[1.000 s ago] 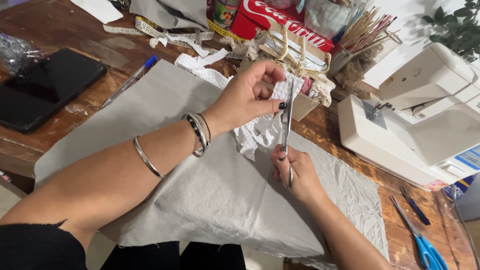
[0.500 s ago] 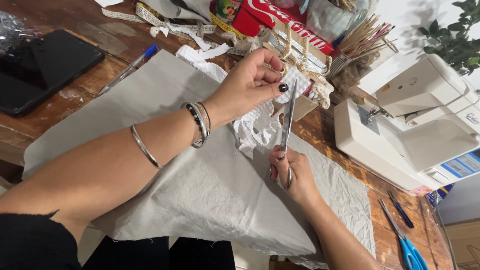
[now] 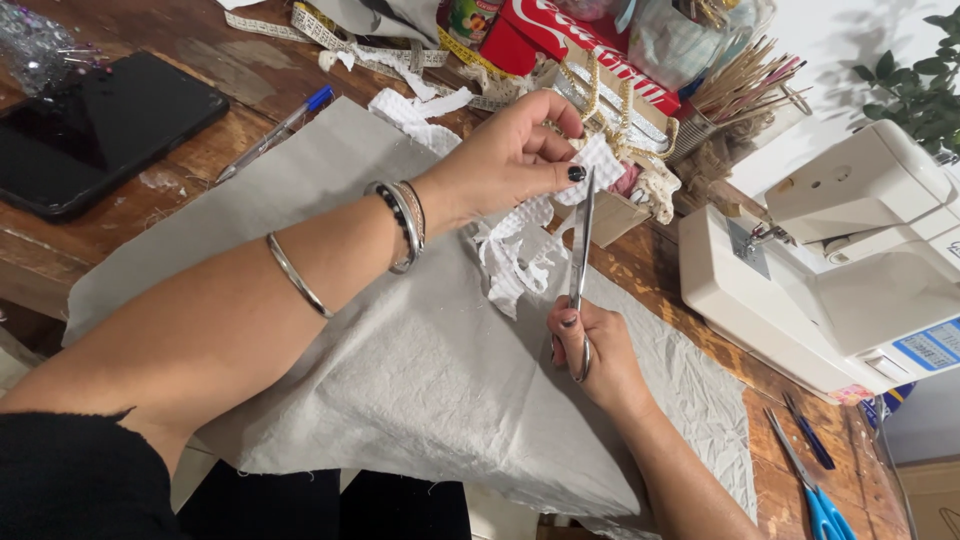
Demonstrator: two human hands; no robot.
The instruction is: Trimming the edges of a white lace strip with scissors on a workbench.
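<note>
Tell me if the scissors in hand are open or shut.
Nearly shut: the scissors in the right hand show blades together as one thin line against the lace held by the left hand.

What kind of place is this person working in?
Most likely a home sewing or craft table: a white sewing machine stands at the side, a measuring tape lies on the wooden tabletop, and grey fabric is spread out.

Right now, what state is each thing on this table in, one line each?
Silver metal scissors: held upright in right hand, blades nearly closed at the lace.
White lace strip: pinched by left hand, its tail hanging crumpled.
Grey fabric sheet: spread flat, wrinkled.
Black tablet: screen dark.
Blue-capped pen: capped, lying flat.
Blue-handled scissors: lying closed.
</note>
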